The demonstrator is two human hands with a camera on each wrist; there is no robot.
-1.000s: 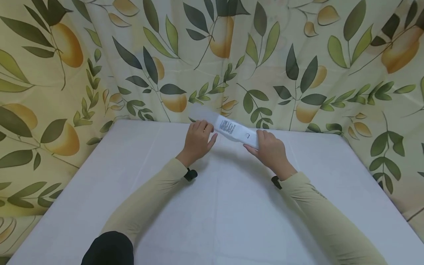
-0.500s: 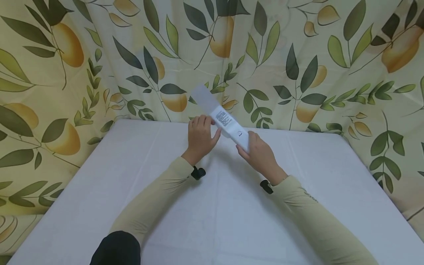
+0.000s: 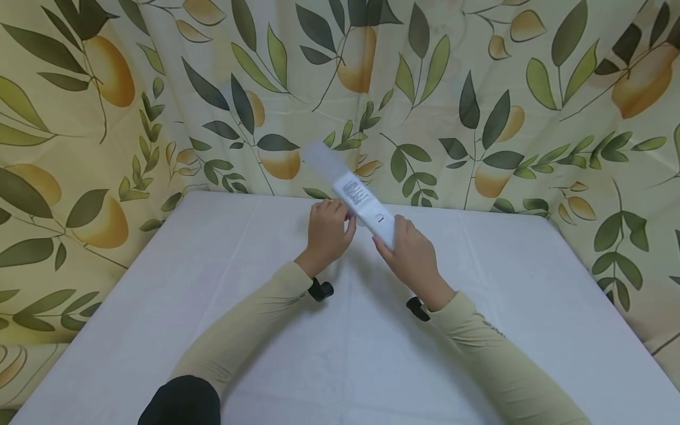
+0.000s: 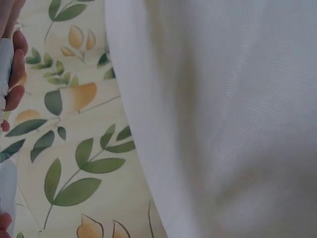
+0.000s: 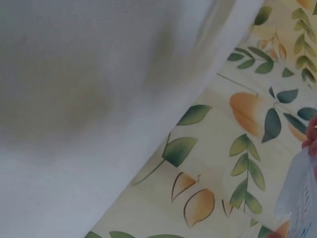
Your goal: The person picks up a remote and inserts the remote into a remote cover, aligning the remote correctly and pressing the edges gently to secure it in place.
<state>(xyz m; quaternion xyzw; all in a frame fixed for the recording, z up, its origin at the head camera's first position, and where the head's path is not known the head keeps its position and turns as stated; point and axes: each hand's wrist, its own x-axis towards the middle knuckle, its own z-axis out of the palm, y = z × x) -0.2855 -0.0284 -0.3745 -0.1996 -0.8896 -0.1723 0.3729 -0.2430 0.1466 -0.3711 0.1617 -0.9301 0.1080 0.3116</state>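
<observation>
A long, slim white package (image 3: pixel 366 203) in a translucent plastic wrapper is held slantwise above the far part of the table. It bears a printed label with a QR-like square and a small dark mark. My right hand (image 3: pixel 411 257) grips its lower right end. My left hand (image 3: pixel 329 230) has curled fingers and thumb pinching the wrapper along the left side. The loose wrapper end (image 3: pixel 324 159) sticks out up and left. At the right wrist view's edge, part of the package (image 5: pixel 302 203) shows beside fingertips; the left wrist view shows fingers (image 4: pixel 17 69) around its white edge (image 4: pixel 5 64).
A white cloth covers the table (image 3: pixel 340 354). Behind and beside it hangs a curtain (image 3: pixel 425 88) printed with leaves and fruit. Dark wrist cameras (image 3: pixel 321 289) sit under both sleeves' cuffs.
The package has swung from a flatter slant to a steeper one, its free end rising. My right hand has moved left and towards me; the left hand has shifted slightly right, its fingers drawing closer together.
</observation>
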